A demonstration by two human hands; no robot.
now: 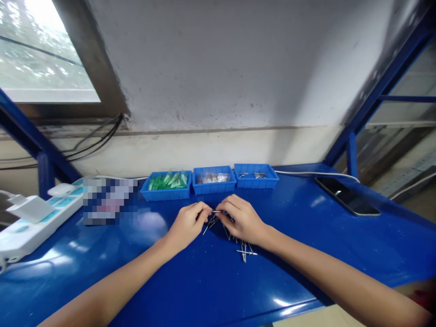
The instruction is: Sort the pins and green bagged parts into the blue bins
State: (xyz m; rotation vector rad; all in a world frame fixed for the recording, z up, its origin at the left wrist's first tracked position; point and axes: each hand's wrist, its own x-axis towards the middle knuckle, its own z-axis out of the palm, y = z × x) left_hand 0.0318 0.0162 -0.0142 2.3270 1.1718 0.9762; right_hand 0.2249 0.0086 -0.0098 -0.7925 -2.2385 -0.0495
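My left hand [187, 226] and my right hand [243, 220] meet above the blue table [177, 281], both closed in a pinch. A thin metal rod [217, 211] spans the small gap between their fingertips, an end at each hand. Under and in front of my right hand lie several loose metal rods [244, 252], crossed over one another; my fingers hide part of this pile. Behind the hands stand three blue bins: the left bin [166, 195] has green translucent pieces, the middle bin [215, 187] clear plastic pieces, and the right bin [257, 183] a few metal rods.
A white power strip [30, 238] with a plugged-in charger [32, 209] lies at the left. Beside it is a blurred-out item [109, 202]. A dark phone [347, 195] rests at the right. A white cable [316, 173] runs along the back, by the wall [221, 68].
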